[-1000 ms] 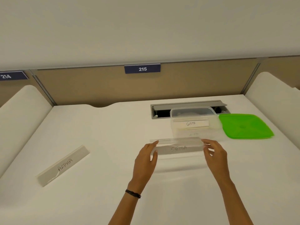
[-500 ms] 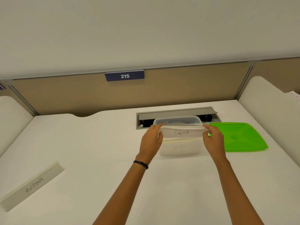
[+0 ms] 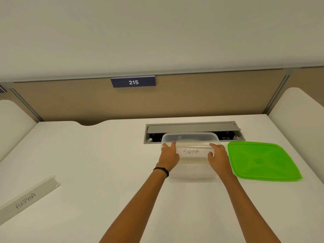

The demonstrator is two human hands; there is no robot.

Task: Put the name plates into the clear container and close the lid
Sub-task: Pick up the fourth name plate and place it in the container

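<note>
Since half a second ago not much has shifted: both my hands were already at the clear container with the SIGMA plate, and now the plate sits a touch lower against the tub, while a second ago I was still holding it over the bare desk nearer to me. Going left to right: the ALPHA name plate [image 3: 28, 199] lies way off at the left edge of the white desk [image 3: 98, 155], flat and at an angle, well apart from everything else, so that one's not packed yet. Up on the tan partition there's a blue tag reading 215 [image 3: 133, 82]. Then my left hand [image 3: 169, 154], with a black band [image 3: 162, 170] on the wrist, is clamped on the left end of the SIGMA name plate [image 3: 192, 152], fingers over its top edge. The plate runs level across the clear container [image 3: 190, 137], right at the near rim; I honestly can't tell if it's resting inside or just held against the front wall. My right hand [image 3: 218, 155] grips the plate's other end the same way. Behind the tub there's a grey cable hatch [image 3: 192, 128] set in the desk with its flap propped open. The green lid [image 3: 261, 161] lies flat on the desk just beside the container on the right, still off.
</note>
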